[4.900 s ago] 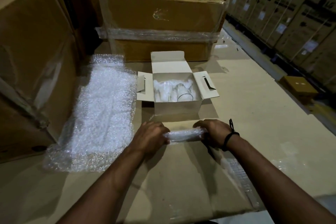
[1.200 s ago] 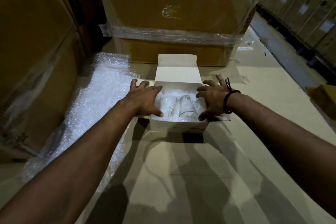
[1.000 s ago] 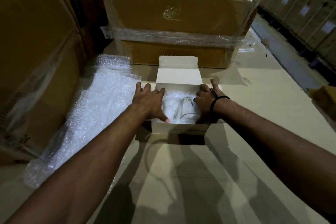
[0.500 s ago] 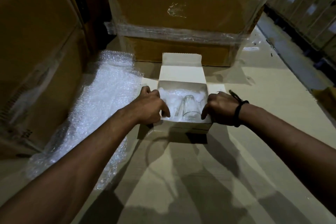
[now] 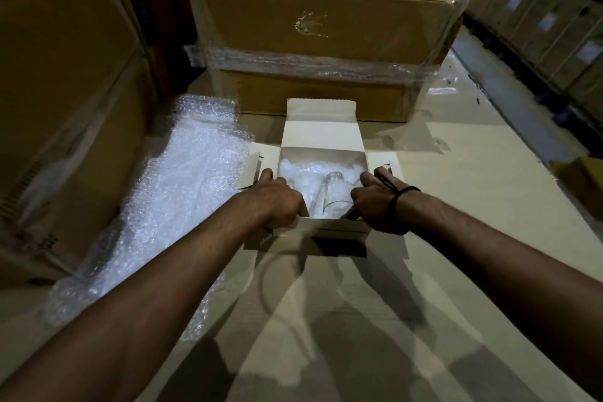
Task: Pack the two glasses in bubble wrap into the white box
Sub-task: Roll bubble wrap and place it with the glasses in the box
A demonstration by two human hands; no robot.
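The white box (image 5: pixel 332 228) sits open in the middle of the cardboard work surface, its lid flap (image 5: pixel 321 134) standing up at the back. Inside lie white bubble wrap (image 5: pixel 293 173) and a clear glass (image 5: pixel 331 194) on its side; a second glass cannot be made out. My left hand (image 5: pixel 277 202) grips the box's left wall near the front corner, thumb inside. My right hand (image 5: pixel 375 202), with a black band at the wrist, grips the right wall the same way.
A large sheet of bubble wrap (image 5: pixel 169 206) is spread out left of the box. A taped brown carton (image 5: pixel 319 42) stands right behind it, and tall cartons (image 5: pixel 58 91) wall off the left. A small brown box (image 5: pixel 584 179) sits at the far right.
The wrapped roll I held earlier is no longer in my hands. Both hands went from lying flat over the side flaps to gripping the box's walls near the front; the flaps now spread outward.
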